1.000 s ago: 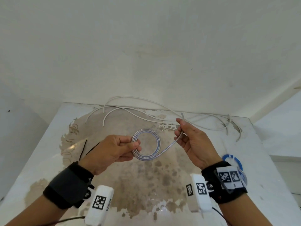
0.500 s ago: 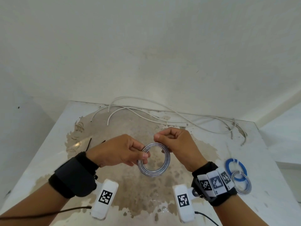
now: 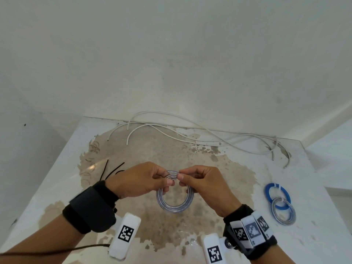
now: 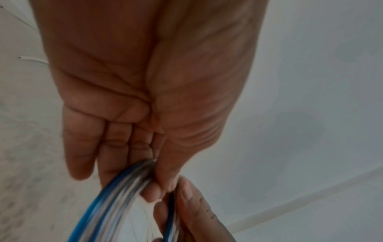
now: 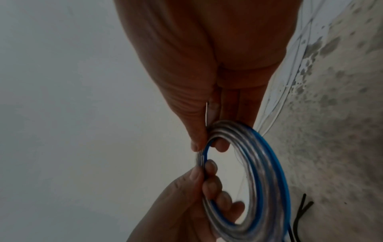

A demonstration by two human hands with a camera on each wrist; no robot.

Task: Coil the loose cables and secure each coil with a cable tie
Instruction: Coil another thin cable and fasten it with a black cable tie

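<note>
A clear cable with a blue stripe is wound into a small coil (image 3: 174,204) held above the stained table (image 3: 314,187). My left hand (image 3: 141,180) pinches the coil's top from the left between thumb and fingers. My right hand (image 3: 202,181) pinches the same top part from the right, its thumb beside the left thumb. In the right wrist view the coil (image 5: 267,188) shows several turns, silver with a blue edge. The left wrist view shows the coil (image 4: 124,196) running under my left fingers (image 4: 116,147). Black cable ties (image 3: 112,168) lie on the table behind my left wrist.
Long white cables (image 3: 190,134) lie loose along the back wall. Two finished coils, one blue (image 3: 268,193) and one clear (image 3: 283,212), each with a tie, lie at the right. The table drops off at the left and right edges.
The loose tail has been wound into the coil. My right hand has come in from the right to the coil's top, next to my left hand. The coil now hangs lower.
</note>
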